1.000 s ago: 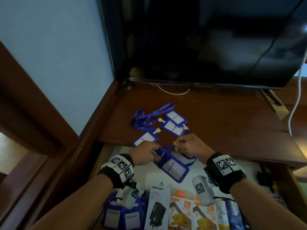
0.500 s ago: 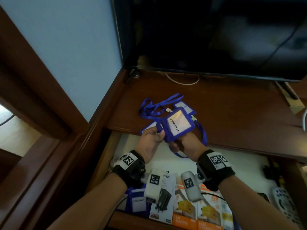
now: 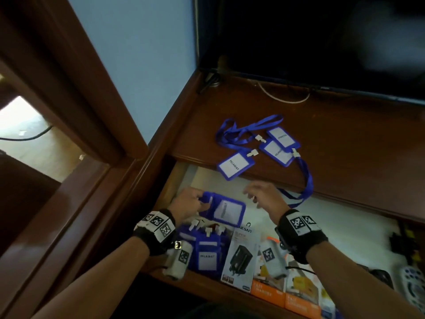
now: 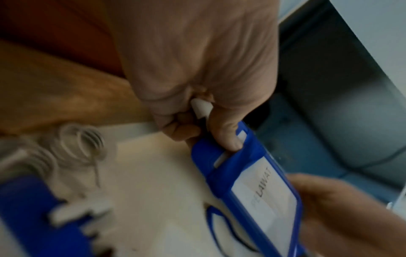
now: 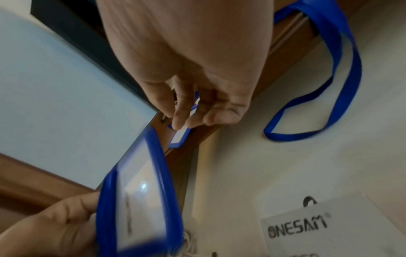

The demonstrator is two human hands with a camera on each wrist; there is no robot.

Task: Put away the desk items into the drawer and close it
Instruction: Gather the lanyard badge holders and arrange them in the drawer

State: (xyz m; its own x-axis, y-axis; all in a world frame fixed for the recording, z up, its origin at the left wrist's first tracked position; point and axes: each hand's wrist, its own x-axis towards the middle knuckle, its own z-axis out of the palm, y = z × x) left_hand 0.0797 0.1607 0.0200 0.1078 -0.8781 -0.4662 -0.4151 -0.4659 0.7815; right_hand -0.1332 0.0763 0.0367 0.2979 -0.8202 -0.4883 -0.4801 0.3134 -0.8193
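My left hand (image 3: 195,204) pinches the clip end of a blue badge holder (image 3: 226,210) and holds it tilted just above the open drawer's (image 3: 345,226) white floor. The left wrist view shows my thumb and fingers (image 4: 226,139) closed on its top slot, the holder (image 4: 259,187) angling down to the right. My right hand (image 3: 257,195) hovers just right of it by the desk edge, fingers loosely curled and holding nothing (image 5: 191,120). Three more blue badge holders (image 3: 235,165) lie on the desk top, and their lanyard (image 3: 308,180) hangs over the edge into the drawer.
The drawer's front holds stacked badge holders (image 3: 207,254), a white charger box (image 3: 241,254), orange boxes (image 3: 269,288) and, at far right, a remote (image 3: 411,279). A dark TV (image 3: 322,42) stands at the desk's back. A wall and wooden frame close off the left.
Both hands dropped from above the desk top down into the drawer. The left hand brought the badge holder along; the right hand let go of it.
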